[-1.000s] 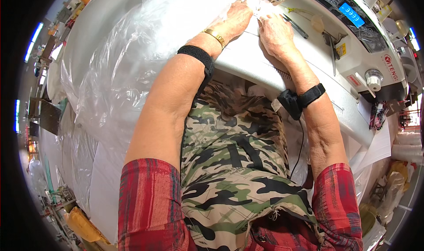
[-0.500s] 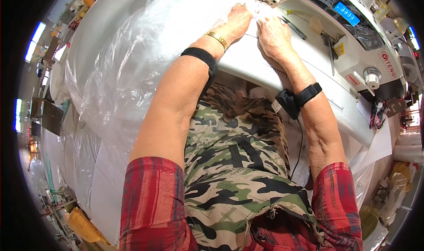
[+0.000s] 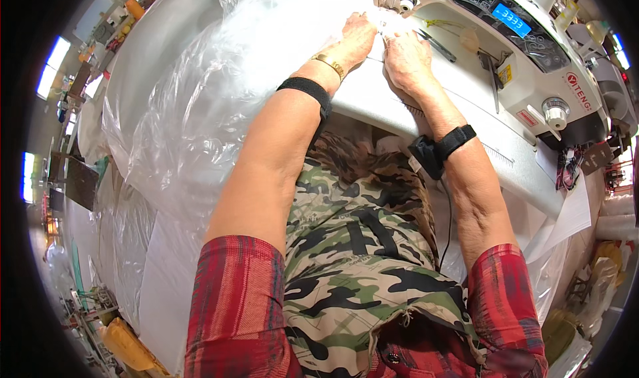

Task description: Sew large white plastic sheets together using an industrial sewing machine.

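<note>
Whitish see-through sheeting [image 3: 193, 105] is spread over the left side of the white worktable [image 3: 373, 105], all crinkly and shiny, and it runs up toward the left hand [image 3: 359, 35]. Glare pretty much wipes out the bit by the fingertips, so no clue where its edge sits there. Left hand's got its fingers bent, with the right hand [image 3: 407, 57] just beside it, knuckles up, both near the needle end of a white sewing machine [image 3: 526, 98]. Honestly can't tell if either one is pinching anything, too bright.

Slim dark tool [image 3: 436, 45] lies just right of the right hand, with some yellow strands [image 3: 439, 24] near it. Machine's got a lit blue screen [image 3: 511, 20] and a round white knob [image 3: 554, 112]. Gold-coloured band [image 3: 329, 64] on the left wrist, plus black straps [image 3: 456, 138] on both forearms. Camo apron [image 3: 359, 258] in the lap, red plaid sleeves [image 3: 233, 298] on both arms.
</note>
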Demonstrator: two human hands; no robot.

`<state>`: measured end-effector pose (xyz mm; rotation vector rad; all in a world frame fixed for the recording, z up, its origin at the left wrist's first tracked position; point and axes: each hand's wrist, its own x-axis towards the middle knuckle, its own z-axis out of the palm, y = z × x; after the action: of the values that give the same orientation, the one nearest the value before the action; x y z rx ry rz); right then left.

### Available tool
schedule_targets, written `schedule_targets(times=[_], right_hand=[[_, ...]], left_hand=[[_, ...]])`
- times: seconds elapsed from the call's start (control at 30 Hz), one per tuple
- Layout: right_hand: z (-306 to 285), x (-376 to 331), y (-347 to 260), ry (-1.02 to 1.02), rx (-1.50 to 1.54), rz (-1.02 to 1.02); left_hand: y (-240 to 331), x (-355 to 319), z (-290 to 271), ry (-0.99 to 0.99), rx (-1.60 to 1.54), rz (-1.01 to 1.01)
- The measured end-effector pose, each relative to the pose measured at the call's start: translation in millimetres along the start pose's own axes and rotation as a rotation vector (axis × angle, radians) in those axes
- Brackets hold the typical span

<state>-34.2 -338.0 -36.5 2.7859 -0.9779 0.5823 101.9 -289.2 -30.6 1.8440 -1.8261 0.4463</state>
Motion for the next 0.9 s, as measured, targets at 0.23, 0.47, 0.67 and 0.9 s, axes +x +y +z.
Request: schedule_targets(times=[0.23, 0.47, 0.67, 0.9], right_hand=[[3.7, -0.6, -4.0, 0.100, 0.070, -0.044], [7.1, -15.7, -0.8, 0.347, 0.270, -0.145], [-0.8, -18.4, 6.8, 0.153, 0.108, -0.064], [-9.9, -16.9, -3.5, 0.124, 0.170, -0.024]], left_hand=[[-4.9, -4.5, -7.0, 0.019, -0.101, 0.013], [56.6, -27.2, -114.6, -0.298, -0.178, 0.162], [-37.2, -27.4, -227.7, -0.038, 0.049, 0.061], [-256.9, -106.0, -222.3, -0.278, 0.395, -0.859]])
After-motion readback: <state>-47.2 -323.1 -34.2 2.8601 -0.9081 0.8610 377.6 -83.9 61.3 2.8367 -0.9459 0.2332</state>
